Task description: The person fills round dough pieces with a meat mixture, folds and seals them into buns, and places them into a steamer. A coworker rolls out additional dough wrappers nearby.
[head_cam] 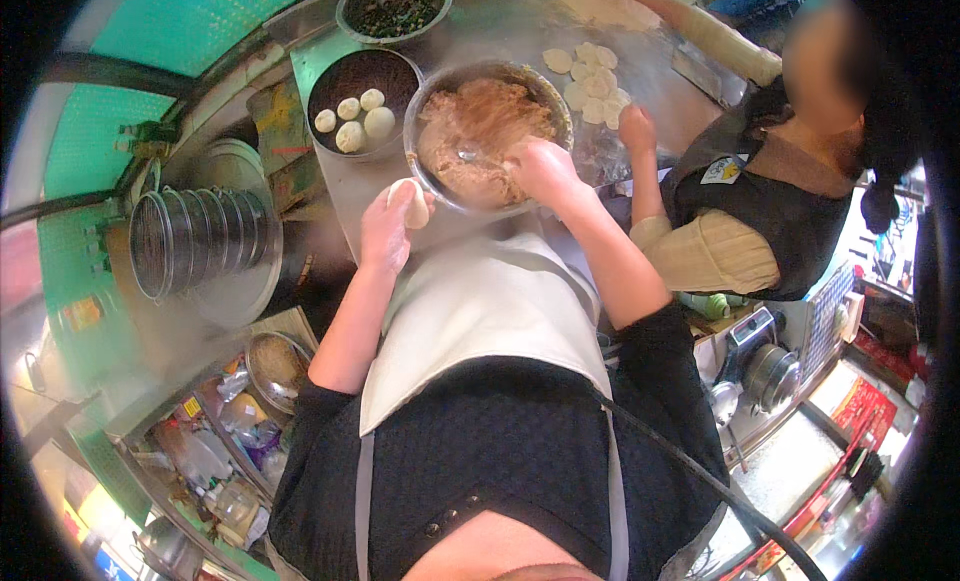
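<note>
My left hand point(389, 225) holds a pale piece of dough point(411, 203), seen edge-on, just left of a large metal bowl point(562, 105). Minced filling point(480, 131) fills much of that bowl. Over the bowl's right side my right hand point(546, 170) is curled, its fingertips at the filling; a small shiny metal part point(466, 155) shows in the filling, and I cannot tell whether the hand holds a utensil. A round dark-based steamer tray point(319, 93) left of the bowl carries several white buns point(365, 121). Flat dough rounds point(596, 82) lie overlapping beyond the bowl to the right.
A bowl of chopped green filling point(394, 9) stands at the far edge. Stacked steamer rings point(199, 240) are at the left. A co-worker point(739, 191) stands at the right, one fist near the dough rounds, the other arm over a large dough sheet point(607, 3). Steam blurs parts of the view.
</note>
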`<act>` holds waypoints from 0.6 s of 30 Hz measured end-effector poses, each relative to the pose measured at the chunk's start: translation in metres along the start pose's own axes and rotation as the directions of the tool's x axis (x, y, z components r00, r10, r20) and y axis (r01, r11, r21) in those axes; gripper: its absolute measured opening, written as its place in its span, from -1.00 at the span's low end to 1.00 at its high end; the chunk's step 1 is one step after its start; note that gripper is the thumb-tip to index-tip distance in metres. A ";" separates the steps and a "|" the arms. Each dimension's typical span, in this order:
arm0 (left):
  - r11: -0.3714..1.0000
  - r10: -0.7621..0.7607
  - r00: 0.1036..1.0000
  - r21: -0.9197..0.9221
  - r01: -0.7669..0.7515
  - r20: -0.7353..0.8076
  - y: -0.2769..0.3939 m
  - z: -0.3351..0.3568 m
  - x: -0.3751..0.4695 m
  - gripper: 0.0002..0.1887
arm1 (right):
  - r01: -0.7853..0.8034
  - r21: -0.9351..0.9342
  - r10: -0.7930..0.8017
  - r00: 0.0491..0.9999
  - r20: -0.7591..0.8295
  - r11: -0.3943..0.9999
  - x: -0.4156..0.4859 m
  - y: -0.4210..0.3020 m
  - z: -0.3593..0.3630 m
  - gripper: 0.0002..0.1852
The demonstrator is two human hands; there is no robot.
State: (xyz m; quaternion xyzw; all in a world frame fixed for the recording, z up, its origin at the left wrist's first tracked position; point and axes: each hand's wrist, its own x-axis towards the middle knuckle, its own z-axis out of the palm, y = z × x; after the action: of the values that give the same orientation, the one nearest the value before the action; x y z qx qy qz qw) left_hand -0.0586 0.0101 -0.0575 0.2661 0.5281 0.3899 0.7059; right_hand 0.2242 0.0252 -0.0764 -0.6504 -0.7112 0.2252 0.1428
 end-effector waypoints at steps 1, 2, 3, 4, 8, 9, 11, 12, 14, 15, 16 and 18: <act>1.000 0.010 1.000 -0.029 -0.010 0.010 -0.002 0.003 0.000 -0.63 | 0.016 -0.083 -0.011 0.998 0.055 0.996 0.008 -0.001 0.006 -0.79; 0.999 0.018 1.000 -0.036 -0.018 -0.010 -0.003 0.005 0.001 -0.63 | 0.021 -0.168 -0.001 0.993 0.121 0.986 0.015 -0.004 0.012 -0.79; 0.999 0.009 0.999 -0.041 -0.010 -0.032 -0.005 0.007 0.001 -0.63 | 0.016 -0.267 0.040 0.979 0.201 0.963 0.019 -0.006 0.015 -0.78; 0.998 0.013 0.999 -0.054 -0.015 -0.040 -0.005 0.008 0.003 -0.64 | 0.033 -0.194 0.000 0.986 0.165 0.980 0.020 -0.008 0.016 -0.78; 0.999 -0.011 1.000 -0.036 0.011 -0.006 -0.005 0.005 0.010 -0.65 | -0.037 0.051 0.035 0.998 0.046 0.998 0.020 -0.008 -0.003 -0.75; 0.999 -0.020 1.000 -0.050 0.020 0.003 -0.005 0.003 0.013 -0.67 | -0.066 0.113 0.066 0.998 0.004 0.991 0.019 -0.006 -0.008 -0.74; 0.991 -0.054 0.998 -0.121 0.055 0.015 -0.007 0.002 0.017 -0.69 | 0.008 0.087 -0.003 0.999 -0.054 0.996 0.024 -0.004 -0.015 -0.73; 0.981 -0.080 0.997 -0.177 0.082 0.019 -0.008 0.002 0.020 -0.70 | 0.086 0.099 -0.072 0.989 -0.131 0.991 0.028 -0.005 -0.013 -0.73; 0.970 -0.100 0.995 -0.218 0.104 0.028 -0.010 0.003 0.025 -0.70 | 0.225 0.102 -0.192 0.945 -0.266 0.969 0.037 -0.006 -0.005 -0.76; 0.974 -0.096 0.995 -0.205 0.099 0.029 -0.012 0.004 0.027 -0.71 | 0.202 0.040 -0.192 0.965 -0.178 0.979 0.041 -0.006 0.001 -0.75; 0.977 -0.099 0.995 -0.189 0.100 0.016 -0.014 0.004 0.028 -0.71 | 0.181 -0.028 -0.183 0.979 -0.086 0.983 0.044 -0.007 0.007 -0.73; 0.988 -0.066 0.998 -0.144 0.063 -0.016 -0.018 0.004 0.028 -0.70 | 0.189 -0.105 -0.188 0.982 0.025 0.976 0.045 -0.005 0.016 -0.72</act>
State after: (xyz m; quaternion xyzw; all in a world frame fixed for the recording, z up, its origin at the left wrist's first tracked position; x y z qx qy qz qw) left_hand -0.0464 0.0237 -0.0856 0.1934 0.5142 0.4065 0.7300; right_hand 0.2066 0.0672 -0.0915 -0.5850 -0.7818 0.1770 0.1230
